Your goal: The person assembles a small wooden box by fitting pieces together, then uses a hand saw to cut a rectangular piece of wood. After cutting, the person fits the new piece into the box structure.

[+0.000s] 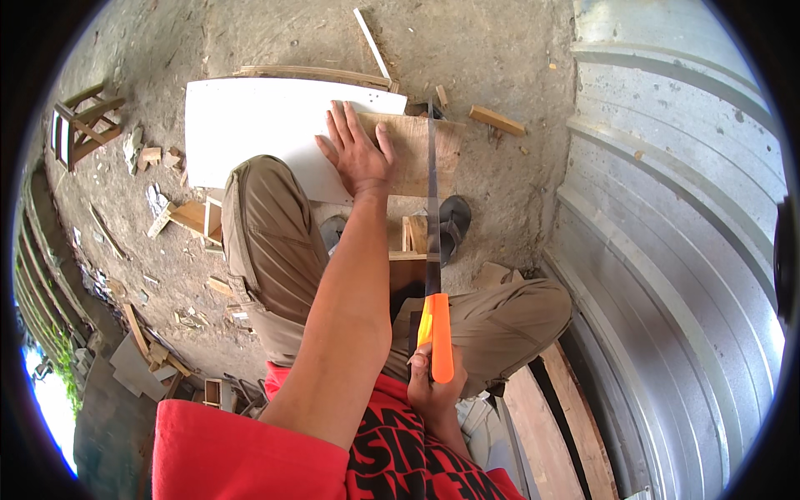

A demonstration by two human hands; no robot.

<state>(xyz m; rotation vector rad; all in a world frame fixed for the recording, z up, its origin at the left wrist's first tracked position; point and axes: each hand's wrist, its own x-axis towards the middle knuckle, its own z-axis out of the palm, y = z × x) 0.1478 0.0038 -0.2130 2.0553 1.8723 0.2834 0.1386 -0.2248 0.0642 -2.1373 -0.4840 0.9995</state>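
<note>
Red sleeve (pixel 242 450) nearest; sawing seems my step.
My right grip (pixel 435 395) clasps the saw (pixel 432 242) across the brown plank (pixel 412 158); left grip (pixel 360 158) lies flat (clasping nothing) over it and the white panel (pixel 250 125); next stroke needs both steady.

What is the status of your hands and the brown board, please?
Right hand gripping orange-handled saw. Left hand spread over white panel and brown board. Dark sandal appears beside blade.

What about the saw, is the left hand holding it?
No, the right hand grips its orange handle; the left hand lies on the white panel and wooden board.
</note>
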